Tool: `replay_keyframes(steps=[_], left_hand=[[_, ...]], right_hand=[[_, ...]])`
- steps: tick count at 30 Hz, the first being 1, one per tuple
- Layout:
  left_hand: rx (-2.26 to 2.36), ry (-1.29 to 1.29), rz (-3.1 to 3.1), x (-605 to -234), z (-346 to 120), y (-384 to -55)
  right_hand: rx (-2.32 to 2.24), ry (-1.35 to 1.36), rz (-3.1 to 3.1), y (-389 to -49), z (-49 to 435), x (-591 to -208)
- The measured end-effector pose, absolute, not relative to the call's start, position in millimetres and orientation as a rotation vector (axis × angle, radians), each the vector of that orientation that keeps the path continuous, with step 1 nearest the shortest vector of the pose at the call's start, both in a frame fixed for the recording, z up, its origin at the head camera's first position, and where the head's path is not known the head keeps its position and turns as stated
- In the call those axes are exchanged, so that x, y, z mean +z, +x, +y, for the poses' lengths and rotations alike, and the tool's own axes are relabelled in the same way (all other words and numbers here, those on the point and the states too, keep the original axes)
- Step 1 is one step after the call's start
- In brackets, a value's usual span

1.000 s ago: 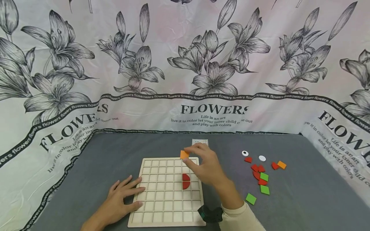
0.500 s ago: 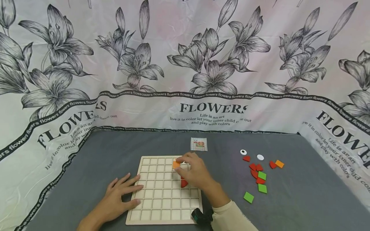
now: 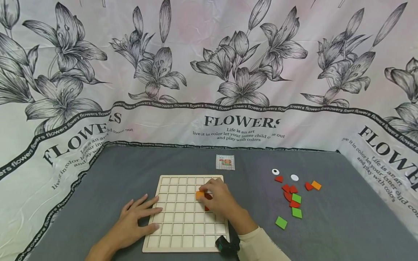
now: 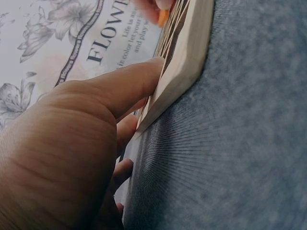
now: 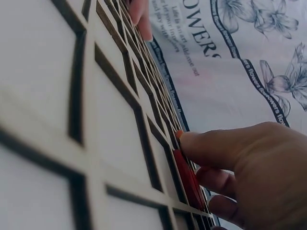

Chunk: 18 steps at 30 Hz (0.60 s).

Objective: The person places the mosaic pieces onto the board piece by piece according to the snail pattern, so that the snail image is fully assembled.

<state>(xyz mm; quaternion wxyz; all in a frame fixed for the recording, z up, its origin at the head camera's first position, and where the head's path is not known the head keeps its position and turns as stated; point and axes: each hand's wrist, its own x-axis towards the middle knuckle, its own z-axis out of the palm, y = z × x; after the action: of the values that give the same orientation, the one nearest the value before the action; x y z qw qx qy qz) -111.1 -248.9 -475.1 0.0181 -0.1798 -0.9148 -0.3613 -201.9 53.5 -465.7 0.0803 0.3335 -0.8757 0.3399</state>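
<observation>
A pale wooden grid board (image 3: 177,229) lies on the grey table. My right hand (image 3: 219,198) is over its upper right part and pinches an orange square tile (image 3: 199,195) between thumb and fingers, at a cell left of the red pieces. Two red quarter-round pieces (image 3: 207,208) sit in the board, partly hidden behind that hand; in the right wrist view red pieces (image 5: 188,179) show under the thumb. My left hand (image 3: 132,223) rests at the board's left edge with fingers spread, its thumb (image 4: 139,79) touching the rim in the left wrist view.
Right of the board lie several red pieces (image 3: 287,196), green squares (image 3: 281,222), an orange square (image 3: 316,185) and two white discs (image 3: 294,178), one with a black dot. Behind the board is a small picture card (image 3: 225,162). A flowered cloth (image 3: 241,125) hangs behind the table.
My right hand has brought the orange tile from above the board's far edge down and left, to a cell beside the red pieces. The left hand stays at the board's edge.
</observation>
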Motion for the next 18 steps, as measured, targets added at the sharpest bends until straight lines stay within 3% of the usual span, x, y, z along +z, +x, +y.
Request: replay_keyframes(steps=[18], left_hand=[[-1.125,-0.569,-2.841,-476.0,-248.3,-112.0]], right_hand=[[0.959,1.007,-2.672,-198.7,54.5,-465.8]])
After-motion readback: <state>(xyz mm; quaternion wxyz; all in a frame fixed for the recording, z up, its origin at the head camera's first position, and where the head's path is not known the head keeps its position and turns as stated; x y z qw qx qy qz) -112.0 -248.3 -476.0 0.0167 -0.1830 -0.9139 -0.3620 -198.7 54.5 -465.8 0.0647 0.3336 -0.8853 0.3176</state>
